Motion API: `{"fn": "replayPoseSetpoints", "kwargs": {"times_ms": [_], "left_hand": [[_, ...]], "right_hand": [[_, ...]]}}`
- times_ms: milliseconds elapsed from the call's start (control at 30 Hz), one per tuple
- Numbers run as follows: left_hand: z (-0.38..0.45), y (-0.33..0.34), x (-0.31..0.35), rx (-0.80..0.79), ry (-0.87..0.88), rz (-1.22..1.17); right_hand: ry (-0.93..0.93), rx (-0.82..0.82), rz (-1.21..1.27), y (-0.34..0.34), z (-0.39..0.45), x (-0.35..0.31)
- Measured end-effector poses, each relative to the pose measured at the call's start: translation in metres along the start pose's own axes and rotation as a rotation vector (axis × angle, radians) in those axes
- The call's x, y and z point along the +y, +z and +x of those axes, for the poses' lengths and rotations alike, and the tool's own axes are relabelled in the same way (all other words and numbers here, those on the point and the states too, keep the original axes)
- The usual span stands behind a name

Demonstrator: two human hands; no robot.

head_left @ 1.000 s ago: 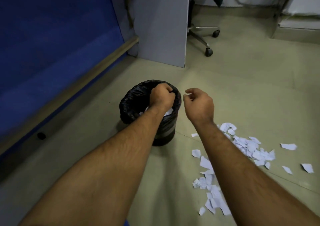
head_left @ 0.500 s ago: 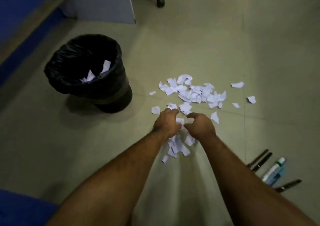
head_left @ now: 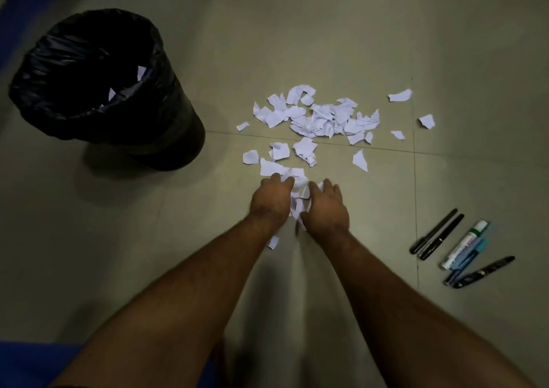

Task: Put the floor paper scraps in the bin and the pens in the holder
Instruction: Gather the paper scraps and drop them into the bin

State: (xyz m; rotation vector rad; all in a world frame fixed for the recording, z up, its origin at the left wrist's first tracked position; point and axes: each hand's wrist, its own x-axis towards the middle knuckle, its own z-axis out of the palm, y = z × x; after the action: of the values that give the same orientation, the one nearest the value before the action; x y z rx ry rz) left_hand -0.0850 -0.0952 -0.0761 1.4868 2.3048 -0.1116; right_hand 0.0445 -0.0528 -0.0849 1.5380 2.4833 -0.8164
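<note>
We look down at a pale tiled floor (head_left: pixel 326 45) where both of our hands work the near end of a scatter of torn white paper scraps (head_left: pixel 320 118). The left hand (head_left: pixel 269 199) and the right hand (head_left: pixel 328 206) sit close together, palms down, fingers curled inward over a small clump of scraps (head_left: pixel 298 200) gathered between them; the fingers are bent around the paper from either side, though we cannot tell how much of it each hand truly grips. One stray scrap (head_left: pixel 273 242) lies just beside the left wrist. Beyond the hands the largest heap of printed fragments spreads across a tile seam, with a few loose pieces well apart to the right. To the left stands a round bin lined with a glossy black plastic bag (head_left: pixel 166 99), upright, and a couple of white scraps show inside it against the liner. On the floor to the right, near our right forearm, lies a loose row of pens: two slim black pens (head_left: pixel 436 234) side by side, a white marker with a green band (head_left: pixel 465 245), a blue pen (head_left: pixel 466 264) touching it, and a dark pen (head_left: pixel 484 271) angled across the end. A strip of blue surface (head_left: pixel 29 358) edges the lower left corner.
</note>
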Motion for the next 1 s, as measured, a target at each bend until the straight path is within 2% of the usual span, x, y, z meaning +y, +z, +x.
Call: {"fn": "replayPoseSetpoints", "kwargs": {"times_ms": [67, 200, 233, 367, 433, 533, 700, 733, 867, 933, 1000], "left_hand": [[0.008, -0.002, -0.001, 0.054, 0.035, -0.018], [0.022, -0.01, -0.008, 0.172, -0.002, 0.007], [0.025, -0.013, -0.009, 0.16, 0.011, 0.04], [0.039, -0.017, -0.01, -0.19, 0.022, 0.075], [0.037, -0.016, -0.004, -0.283, 0.064, 0.124], [0.023, -0.008, 0.001, -0.222, 0.113, 0.123], [0.001, -0.003, -0.004, 0.018, 0.095, 0.228], [-0.001, -0.003, -0.005, -0.01, 0.083, 0.226], [-0.002, -0.001, -0.004, -0.296, 0.047, 0.222], [-0.004, -0.005, 0.004, -0.308, 0.035, 0.202], [-0.009, -0.005, 0.011, -0.266, 0.042, 0.123]], "right_hand": [[-0.046, 0.026, 0.089, 0.0, 0.007, -0.002], [-0.061, 0.096, 0.189, -0.004, 0.016, 0.004], [-0.079, 0.078, 0.168, -0.002, 0.018, 0.006], [-0.148, 0.032, -0.004, 0.014, 0.031, 0.007], [-0.143, -0.007, -0.005, 0.014, 0.036, 0.01], [-0.119, -0.017, 0.074, 0.001, 0.024, 0.012], [-0.113, 0.114, 0.068, -0.003, 0.01, 0.021], [-0.111, 0.114, 0.045, -0.005, 0.007, 0.02], [-0.131, 0.077, -0.11, -0.005, 0.002, 0.014], [-0.138, 0.108, -0.102, -0.003, 0.0, 0.01], [-0.123, 0.065, -0.078, -0.001, 0.0, 0.006]]}}
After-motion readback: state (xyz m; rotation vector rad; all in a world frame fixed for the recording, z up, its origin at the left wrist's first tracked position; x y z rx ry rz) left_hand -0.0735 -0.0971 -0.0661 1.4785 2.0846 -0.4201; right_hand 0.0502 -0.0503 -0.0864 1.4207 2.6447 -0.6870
